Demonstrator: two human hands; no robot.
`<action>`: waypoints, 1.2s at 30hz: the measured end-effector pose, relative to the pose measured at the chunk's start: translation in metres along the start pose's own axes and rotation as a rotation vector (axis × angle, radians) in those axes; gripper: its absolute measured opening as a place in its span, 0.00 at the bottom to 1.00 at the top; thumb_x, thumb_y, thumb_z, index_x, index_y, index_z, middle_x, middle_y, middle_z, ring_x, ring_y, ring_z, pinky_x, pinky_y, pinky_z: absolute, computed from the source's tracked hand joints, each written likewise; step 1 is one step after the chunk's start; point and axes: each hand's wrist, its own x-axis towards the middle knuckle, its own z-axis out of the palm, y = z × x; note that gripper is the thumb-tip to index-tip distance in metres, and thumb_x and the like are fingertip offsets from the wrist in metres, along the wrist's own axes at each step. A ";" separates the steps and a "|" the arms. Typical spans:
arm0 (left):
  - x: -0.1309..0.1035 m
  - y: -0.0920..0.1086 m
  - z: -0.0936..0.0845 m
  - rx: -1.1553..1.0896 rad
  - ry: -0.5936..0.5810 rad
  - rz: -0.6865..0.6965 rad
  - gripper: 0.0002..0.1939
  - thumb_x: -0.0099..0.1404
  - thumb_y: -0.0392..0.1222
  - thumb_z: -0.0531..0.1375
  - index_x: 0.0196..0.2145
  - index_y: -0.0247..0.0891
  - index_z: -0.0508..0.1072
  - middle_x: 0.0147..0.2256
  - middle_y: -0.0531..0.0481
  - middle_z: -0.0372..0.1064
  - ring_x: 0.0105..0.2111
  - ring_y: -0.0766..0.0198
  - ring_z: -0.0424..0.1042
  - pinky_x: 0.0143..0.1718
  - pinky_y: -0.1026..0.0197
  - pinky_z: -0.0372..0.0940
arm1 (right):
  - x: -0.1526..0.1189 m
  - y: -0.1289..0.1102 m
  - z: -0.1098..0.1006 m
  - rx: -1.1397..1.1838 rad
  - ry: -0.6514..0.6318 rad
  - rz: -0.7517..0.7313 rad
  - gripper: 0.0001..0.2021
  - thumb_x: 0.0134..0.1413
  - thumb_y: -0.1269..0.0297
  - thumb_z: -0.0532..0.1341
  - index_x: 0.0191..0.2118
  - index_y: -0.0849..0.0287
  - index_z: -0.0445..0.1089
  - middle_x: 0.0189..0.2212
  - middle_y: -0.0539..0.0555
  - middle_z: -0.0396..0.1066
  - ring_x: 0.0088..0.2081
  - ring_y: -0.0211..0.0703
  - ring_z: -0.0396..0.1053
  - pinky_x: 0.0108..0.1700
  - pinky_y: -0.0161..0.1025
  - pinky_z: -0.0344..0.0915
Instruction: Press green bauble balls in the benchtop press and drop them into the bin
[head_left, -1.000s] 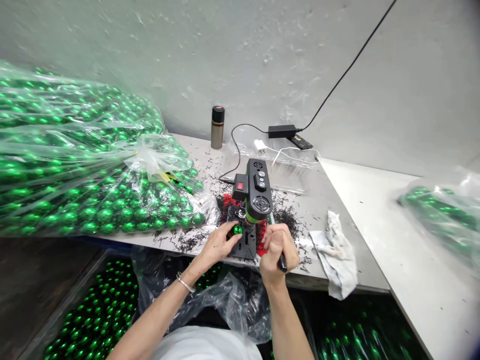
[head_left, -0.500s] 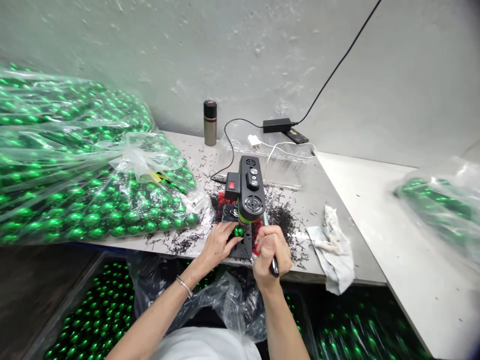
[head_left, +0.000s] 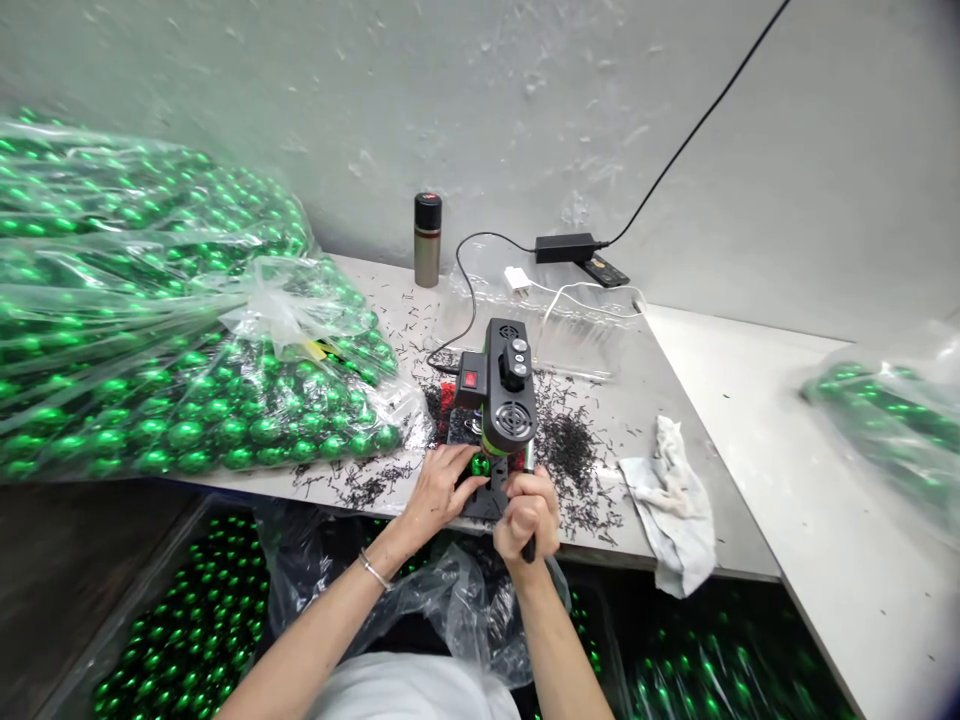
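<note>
Left hand (head_left: 441, 492) pinches green ball (head_left: 480, 465), black machine (head_left: 511, 385) overhanging it; right hand (head_left: 529, 514) grips lever (head_left: 529, 549).

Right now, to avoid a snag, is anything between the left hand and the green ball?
Nothing visible: the left hand holds the green ball directly between thumb and fingers, below the head of the black lever machine.
</note>
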 end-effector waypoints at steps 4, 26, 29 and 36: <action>0.000 -0.002 0.002 -0.001 0.015 0.025 0.15 0.72 0.44 0.59 0.53 0.37 0.71 0.48 0.40 0.75 0.45 0.53 0.73 0.46 0.51 0.68 | -0.002 0.002 0.000 0.007 -0.003 -0.010 0.15 0.68 0.67 0.47 0.28 0.56 0.59 0.27 0.48 0.63 0.28 0.36 0.64 0.42 0.47 0.68; -0.050 -0.025 -0.058 0.148 0.160 -0.007 0.25 0.72 0.48 0.56 0.62 0.36 0.64 0.59 0.35 0.68 0.57 0.48 0.68 0.56 0.46 0.64 | 0.052 -0.035 -0.006 0.102 -0.005 0.188 0.18 0.66 0.74 0.50 0.22 0.57 0.57 0.22 0.47 0.60 0.26 0.35 0.62 0.28 0.36 0.57; 0.002 -0.052 -0.084 0.371 0.161 -0.174 0.17 0.73 0.39 0.51 0.54 0.34 0.72 0.53 0.36 0.73 0.53 0.50 0.70 0.55 0.47 0.63 | 0.045 -0.030 -0.006 0.116 0.010 0.177 0.19 0.65 0.74 0.51 0.21 0.57 0.56 0.21 0.47 0.59 0.25 0.35 0.62 0.28 0.36 0.58; 0.115 -0.095 -0.094 0.572 -0.133 -0.393 0.11 0.63 0.31 0.57 0.41 0.27 0.77 0.43 0.27 0.75 0.48 0.42 0.72 0.52 0.44 0.62 | 0.044 -0.028 -0.008 0.110 -0.013 0.152 0.17 0.64 0.75 0.51 0.23 0.57 0.58 0.23 0.48 0.60 0.26 0.36 0.63 0.29 0.37 0.59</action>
